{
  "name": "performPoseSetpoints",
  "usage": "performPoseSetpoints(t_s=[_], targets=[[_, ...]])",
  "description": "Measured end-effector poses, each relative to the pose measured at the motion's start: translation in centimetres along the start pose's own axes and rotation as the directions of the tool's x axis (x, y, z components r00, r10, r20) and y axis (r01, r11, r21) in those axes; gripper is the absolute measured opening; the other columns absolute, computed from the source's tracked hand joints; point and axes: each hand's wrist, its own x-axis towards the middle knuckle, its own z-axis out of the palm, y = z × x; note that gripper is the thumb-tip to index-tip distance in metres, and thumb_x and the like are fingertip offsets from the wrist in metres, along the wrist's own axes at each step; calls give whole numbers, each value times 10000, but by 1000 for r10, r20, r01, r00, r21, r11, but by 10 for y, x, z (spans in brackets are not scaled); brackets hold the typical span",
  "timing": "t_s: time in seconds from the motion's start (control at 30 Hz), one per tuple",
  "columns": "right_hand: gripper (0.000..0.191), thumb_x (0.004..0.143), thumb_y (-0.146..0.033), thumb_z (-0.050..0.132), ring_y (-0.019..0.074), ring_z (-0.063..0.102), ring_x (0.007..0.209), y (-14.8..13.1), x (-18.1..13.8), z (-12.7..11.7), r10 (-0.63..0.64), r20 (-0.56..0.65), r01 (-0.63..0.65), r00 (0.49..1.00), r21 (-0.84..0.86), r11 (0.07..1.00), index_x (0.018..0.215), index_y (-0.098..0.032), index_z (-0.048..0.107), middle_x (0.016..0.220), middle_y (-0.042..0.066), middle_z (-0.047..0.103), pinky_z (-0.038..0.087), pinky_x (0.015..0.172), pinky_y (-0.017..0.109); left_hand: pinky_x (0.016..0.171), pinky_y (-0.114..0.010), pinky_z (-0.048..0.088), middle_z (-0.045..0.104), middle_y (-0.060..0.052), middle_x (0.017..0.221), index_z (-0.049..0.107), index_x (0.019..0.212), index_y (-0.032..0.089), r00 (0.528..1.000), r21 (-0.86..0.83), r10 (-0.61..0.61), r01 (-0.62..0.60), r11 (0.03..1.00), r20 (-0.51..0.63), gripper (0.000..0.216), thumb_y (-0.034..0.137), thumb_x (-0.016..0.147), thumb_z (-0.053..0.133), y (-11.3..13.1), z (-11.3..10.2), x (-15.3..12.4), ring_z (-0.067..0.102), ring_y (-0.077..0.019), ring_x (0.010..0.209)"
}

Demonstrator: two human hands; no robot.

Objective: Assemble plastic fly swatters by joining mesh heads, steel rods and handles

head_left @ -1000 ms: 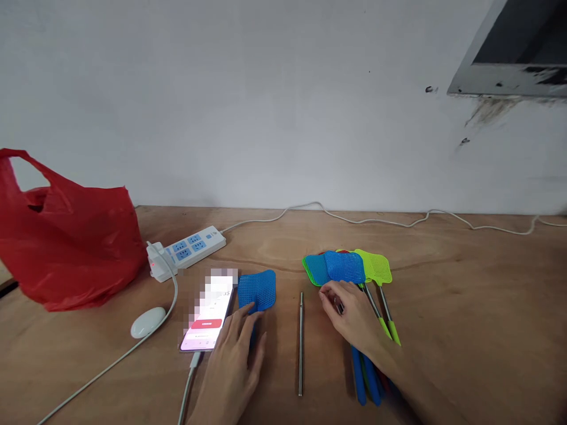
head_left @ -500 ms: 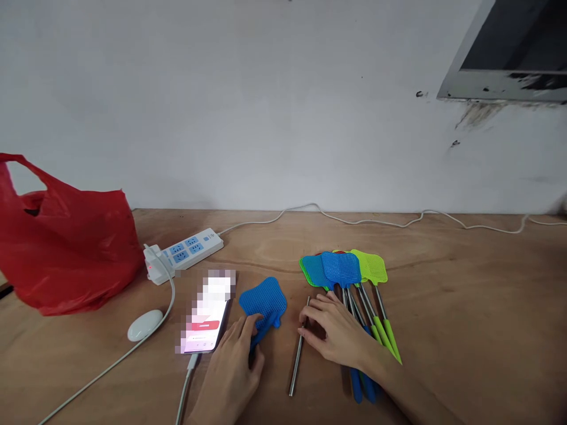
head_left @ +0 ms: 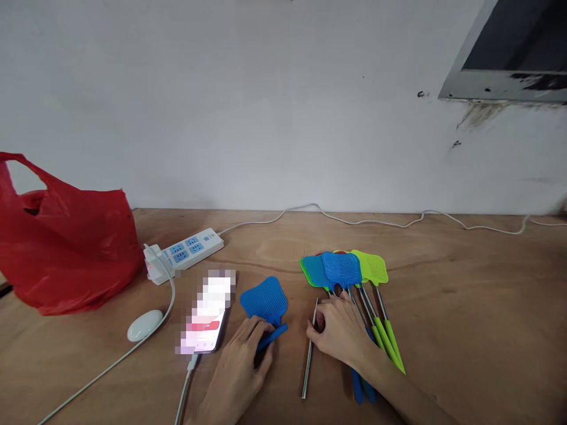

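My left hand (head_left: 241, 360) is closed around a short blue handle (head_left: 275, 335), whose free end sticks out to the right of the fingers. Just beyond it, a blue mesh fly swatter head (head_left: 264, 300) lies flat on the table. A thin metal rod (head_left: 308, 366) is pinched near its upper end by the thumb and fingers of my right hand (head_left: 339, 327). Under and beside that hand spreads a pile of fly swatters with blue (head_left: 340, 267) and yellow-green (head_left: 374, 268) mesh heads, metal shafts and coloured handles; my wrist covers some of them.
Left of my left hand lies a lit phone (head_left: 208, 319) on a charging cable (head_left: 186, 383). Farther left are a white oval puck (head_left: 144, 326), a power strip (head_left: 190, 251) and a red plastic bag (head_left: 75, 248). A white cord (head_left: 354, 222) runs along the wall.
My right hand has shifted slightly right, and the rod has moved right with it. The blue handle in my left hand has turned, its free end now pointing right.
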Motion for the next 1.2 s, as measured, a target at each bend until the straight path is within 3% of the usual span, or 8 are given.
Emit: performPoseSetpoints(t_s=[0.2, 0.3, 0.43, 0.57, 0.7, 0.87, 1.03, 1.2], targets=[[223, 684, -239, 647, 224, 604, 633, -3, -1, -2, 102, -3, -102, 995, 30, 994, 500, -212, 524, 604, 55, 679, 345, 661, 342, 916, -449, 566, 700, -64, 1180, 642, 1025, 252, 994, -28, 53, -56, 998, -98, 188, 178, 921, 504, -1, 2, 1, 649, -275, 1105], [255, 646, -207, 664, 172, 500, 523, -2, 1, -3, 166, -24, -146, 986, 371, 917, 469, -215, 481, 506, 14, 588, 249, 547, 312, 909, -445, 574, 713, -67, 1134, 648, 1043, 255, 995, -52, 37, -42, 998, -90, 183, 206, 940, 505, 0, 1, -1, 669, -270, 1067], [214, 724, -296, 659, 120, 413, 474, 4, 7, -7, 222, -37, -97, 974, 822, 561, 589, -224, 510, 507, -49, 471, 263, 484, 267, 852, -408, 599, 729, -73, 1089, 653, 1060, 257, 988, -112, 1, -18, 994, -152, 183, 248, 956, 503, 4, 5, -7, 708, -262, 997], [285, 871, -520, 538, 104, 406, 431, 10, 15, -11, 380, -22, -72, 925, 970, 233, 795, -255, 466, 563, -73, 481, 295, 397, 221, 787, -362, 616, 752, -82, 1024, 667, 1034, 249, 973, -214, -71, 23, 977, -219, 194, 307, 974, 492, 13, 17, -12, 733, -256, 942], [375, 790, -560, 682, 89, 435, 423, 10, 17, -12, 410, 69, -59, 910, 998, -38, 793, -247, 475, 529, -78, 510, 330, 379, 184, 783, -381, 619, 767, -86, 1033, 666, 1085, 238, 947, -263, -165, 92, 960, -275, 236, 346, 976, 487, 18, 31, -14, 742, -263, 941], [385, 762, -542, 749, 90, 458, 387, 4, 13, -11, 294, 161, -147, 942, 987, -68, 769, -219, 541, 493, -47, 568, 329, 346, 175, 805, -411, 608, 764, -83, 1056, 671, 1094, 243, 929, -280, -218, 133, 951, -300, 247, 355, 967, 492, 18, 37, -17, 732, -274, 969], [382, 757, -516, 775, 74, 449, 390, 3, 11, -11, 374, 86, -33, 923, 989, -145, 758, -232, 519, 490, -74, 552, 328, 353, 157, 794, -396, 601, 765, -75, 1057, 671, 1089, 250, 932, -325, -256, 167, 931, -255, 245, 373, 968, 497, 19, 35, -18, 732, -269, 966], [417, 749, -566, 763, 80, 443, 382, 0, 11, -7, 300, 119, -100, 947, 992, -78, 741, -227, 519, 466, -67, 546, 320, 347, 165, 787, -392, 599, 767, -92, 1041, 680, 1061, 230, 926, -347, -278, 180, 920, -256, 261, 389, 960, 499, 18, 36, -17, 735, -274, 935]])
